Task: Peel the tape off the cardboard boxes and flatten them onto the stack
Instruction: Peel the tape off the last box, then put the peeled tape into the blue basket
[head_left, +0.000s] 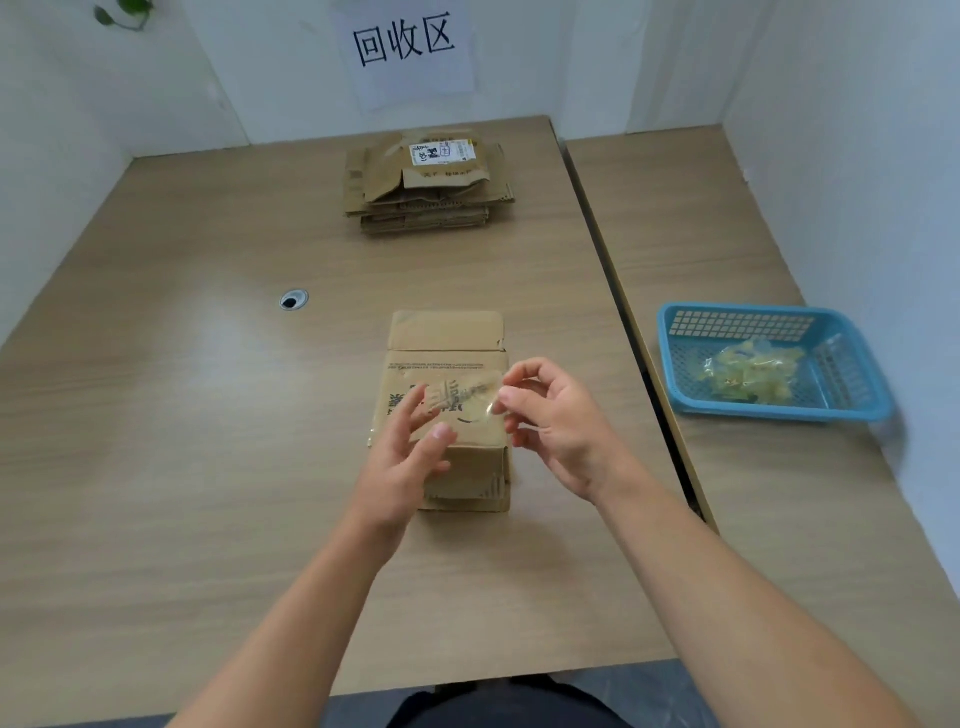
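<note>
Right hand (550, 431) pinches clear tape strip (467, 397) with its fingers. Left hand (400, 467) has loose, near-straight fingers touching the strip's other end. Both are over the cardboard box (447, 332) at counter (208, 415) center. Flattened stack (426, 208) at 12 o'clock, blue basket (841, 408) with tape scraps at 3 o'clock.

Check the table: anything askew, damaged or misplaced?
Minor only: the stack's top sheet lies skewed, flaps ragged; the box has a torn flap corner. Tape scraps sit inside the basket; the right hand pinches a peeled strip.
</note>
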